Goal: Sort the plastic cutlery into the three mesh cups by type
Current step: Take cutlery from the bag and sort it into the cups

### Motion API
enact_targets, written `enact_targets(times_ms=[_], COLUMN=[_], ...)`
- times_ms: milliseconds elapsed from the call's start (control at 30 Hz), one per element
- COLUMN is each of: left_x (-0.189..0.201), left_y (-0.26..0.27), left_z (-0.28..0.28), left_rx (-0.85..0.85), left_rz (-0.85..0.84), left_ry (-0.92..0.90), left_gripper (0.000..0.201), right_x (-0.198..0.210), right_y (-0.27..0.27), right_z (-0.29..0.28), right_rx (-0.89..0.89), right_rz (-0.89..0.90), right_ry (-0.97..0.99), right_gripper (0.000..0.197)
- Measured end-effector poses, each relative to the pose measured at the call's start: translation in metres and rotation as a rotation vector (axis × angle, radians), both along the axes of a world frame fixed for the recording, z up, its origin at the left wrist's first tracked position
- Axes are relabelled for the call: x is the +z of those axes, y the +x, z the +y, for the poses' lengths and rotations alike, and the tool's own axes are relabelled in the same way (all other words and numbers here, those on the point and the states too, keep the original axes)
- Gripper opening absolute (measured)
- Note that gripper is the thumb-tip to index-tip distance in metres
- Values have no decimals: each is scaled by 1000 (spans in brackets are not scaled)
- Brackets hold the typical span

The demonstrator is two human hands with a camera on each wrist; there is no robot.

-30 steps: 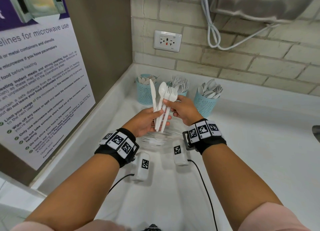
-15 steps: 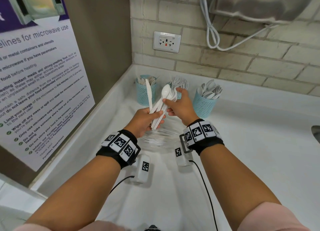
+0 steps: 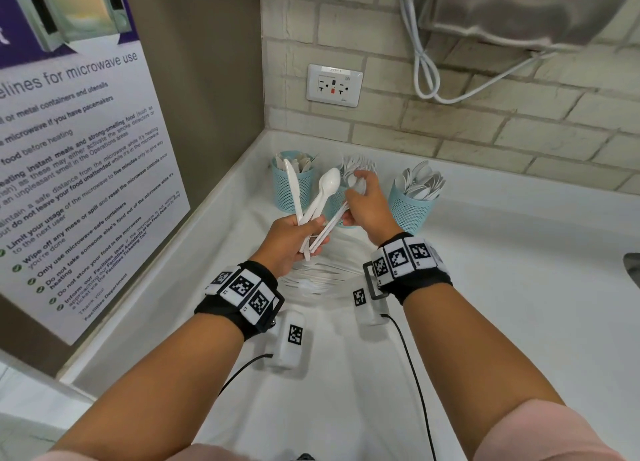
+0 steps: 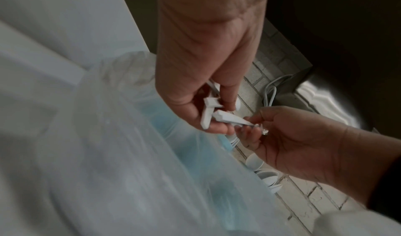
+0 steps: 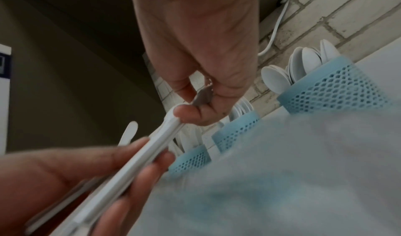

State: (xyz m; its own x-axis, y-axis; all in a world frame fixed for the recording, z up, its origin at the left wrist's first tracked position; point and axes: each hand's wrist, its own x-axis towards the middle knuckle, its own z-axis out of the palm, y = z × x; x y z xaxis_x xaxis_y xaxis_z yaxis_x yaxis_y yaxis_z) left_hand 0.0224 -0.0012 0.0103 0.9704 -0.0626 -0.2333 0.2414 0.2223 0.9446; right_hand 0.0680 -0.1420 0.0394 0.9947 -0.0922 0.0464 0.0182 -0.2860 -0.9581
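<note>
My left hand [image 3: 304, 232] grips a fan of white plastic cutlery by the handles: a knife [image 3: 292, 187], a spoon [image 3: 327, 183] and forks [image 3: 329, 225]. My right hand [image 3: 356, 187] pinches the fork heads, just in front of the middle mesh cup [image 3: 334, 204], which it largely hides. The left cup [image 3: 294, 190] holds knives and the right cup [image 3: 410, 208] holds spoons. In the right wrist view my right hand's fingers [image 5: 184, 114] pinch a fork head [image 5: 202, 95] above the handles [image 5: 134, 157]. The left wrist view shows the handle ends [image 4: 211, 114] inside my left hand.
A clear plastic bag of loose white cutlery [image 3: 311, 277] lies on the white counter [image 3: 502, 287] under my hands. A wall poster [image 3: 69, 149] closes the left side. A socket [image 3: 334, 85], a white cable [image 3: 426, 62] and a steel appliance [image 3: 519, 7] are on the brick wall behind.
My right hand has moved away from me toward the middle cup, sliding up to the fork heads. The bundle in my left hand has fanned out and tilted right.
</note>
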Motion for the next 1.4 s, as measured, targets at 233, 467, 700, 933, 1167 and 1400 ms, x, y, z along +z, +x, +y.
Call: enact_targets(times_ms=[233, 467, 700, 933, 1167, 1400], left_x=[9, 14, 15, 13, 10, 10], left_y=[6, 12, 16, 18, 15, 16], left_z=[2, -1, 1, 3, 4, 3], left_rx=[47, 10, -50, -47, -38, -33], left_rz=[14, -20, 1, 28, 28, -2], left_ry=[-41, -27, -71, -137, -198, -97], left_gripper=[16, 21, 34, 24, 30, 42], right_x=[52, 41, 19, 3, 11, 26], right_y=[36, 61, 68, 69, 60, 35], right_z=[-27, -27, -15, -13, -12, 2], right_rx=[-375, -289, -51, -30, -9, -54], right_rz=[-376, -522, -389, -329, -214, -520], right_ry=[52, -276, -686, -1116, -1073, -572], right_gripper=[53, 52, 51, 51, 58, 39])
